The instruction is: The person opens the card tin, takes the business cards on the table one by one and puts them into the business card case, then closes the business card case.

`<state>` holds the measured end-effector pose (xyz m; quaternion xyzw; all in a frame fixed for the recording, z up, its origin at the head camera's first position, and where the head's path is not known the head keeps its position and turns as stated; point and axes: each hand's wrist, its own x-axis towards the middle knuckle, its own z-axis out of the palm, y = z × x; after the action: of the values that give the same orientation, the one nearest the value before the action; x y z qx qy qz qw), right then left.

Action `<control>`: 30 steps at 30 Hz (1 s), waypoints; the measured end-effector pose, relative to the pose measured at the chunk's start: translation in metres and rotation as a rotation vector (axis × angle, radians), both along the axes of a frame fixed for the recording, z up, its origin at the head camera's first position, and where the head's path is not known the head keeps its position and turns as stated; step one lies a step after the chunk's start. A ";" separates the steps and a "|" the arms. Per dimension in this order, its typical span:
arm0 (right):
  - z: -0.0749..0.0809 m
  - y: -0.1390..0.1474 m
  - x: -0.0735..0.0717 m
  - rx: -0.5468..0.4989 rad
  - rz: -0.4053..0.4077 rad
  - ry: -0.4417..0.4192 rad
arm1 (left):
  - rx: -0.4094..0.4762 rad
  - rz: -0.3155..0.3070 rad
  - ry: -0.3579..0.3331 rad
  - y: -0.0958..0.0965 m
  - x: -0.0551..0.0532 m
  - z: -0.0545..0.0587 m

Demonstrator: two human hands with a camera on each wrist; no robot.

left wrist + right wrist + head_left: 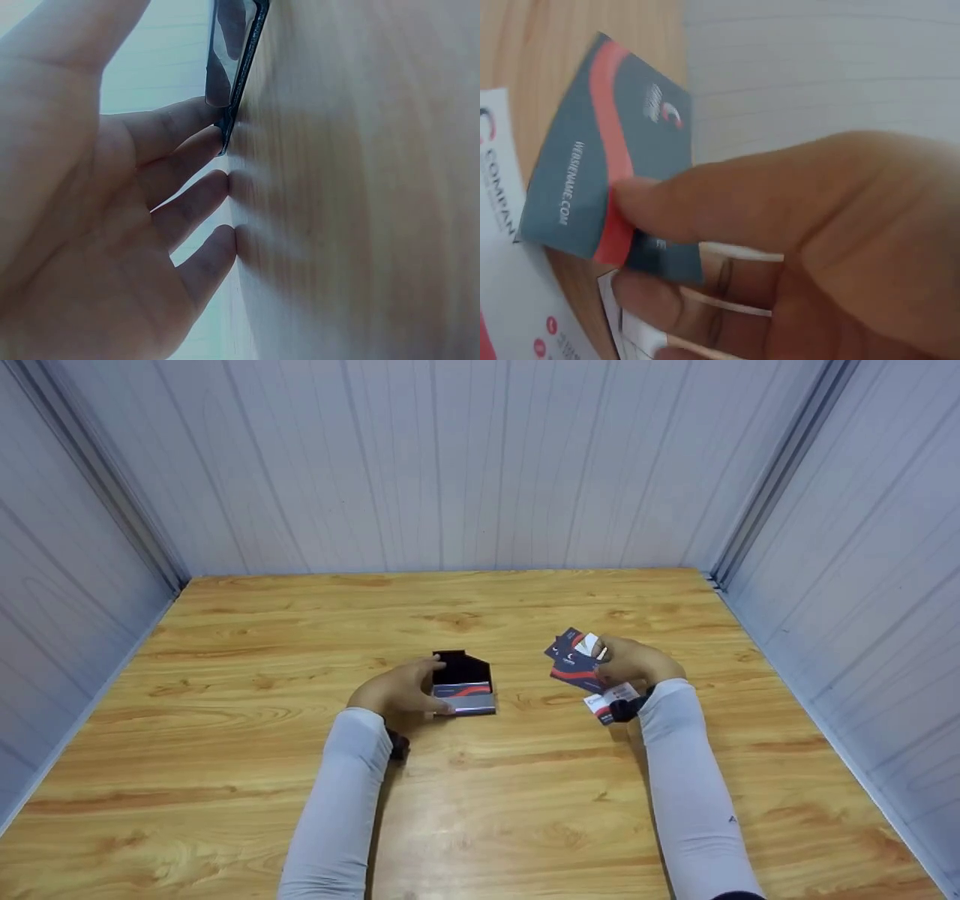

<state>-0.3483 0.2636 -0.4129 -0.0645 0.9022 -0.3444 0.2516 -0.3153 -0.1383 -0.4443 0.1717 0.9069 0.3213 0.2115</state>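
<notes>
In the head view, a small card case (472, 703) lies opened on the table, with a dark, red-striped card visible inside its silver front and a black lid behind. My left hand (401, 688) holds the case at its left side, thumb on the front and fingers toward the lid. The left wrist view shows the hand's outer fingertips touching the wood. My right hand (637, 661) pinches a dark business card (566, 172) with a red stripe between thumb and fingers. Around it lie another dark card (571, 637) and a white business card (598, 706).
The wooden table (480, 795) meets a pale panel wall (450, 465) at its far edge. Panel walls also stand to the left and right. Between the case and the loose cards there is a stretch of table.
</notes>
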 end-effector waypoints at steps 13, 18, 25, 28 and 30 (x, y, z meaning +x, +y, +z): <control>0.003 -0.003 -0.002 -0.036 0.099 0.257 | -0.017 0.004 -0.001 0.000 0.001 0.000; 0.003 -0.011 -0.002 -0.084 0.124 0.313 | -0.012 -0.010 0.005 -0.001 0.001 0.000; 0.003 -0.031 0.001 -0.190 0.145 0.365 | -0.018 -0.016 0.008 -0.001 0.001 0.001; -0.005 -0.042 -0.003 -0.211 0.143 0.407 | -0.027 -0.014 0.000 -0.001 -0.001 -0.001; -0.008 -0.051 -0.003 -0.232 0.157 0.428 | -0.025 -0.017 0.005 -0.001 -0.001 -0.001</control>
<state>-0.3515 0.2122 -0.4206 -0.2342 0.8815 -0.4037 0.0719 -0.3167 -0.1391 -0.4451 0.1777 0.9099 0.3076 0.2142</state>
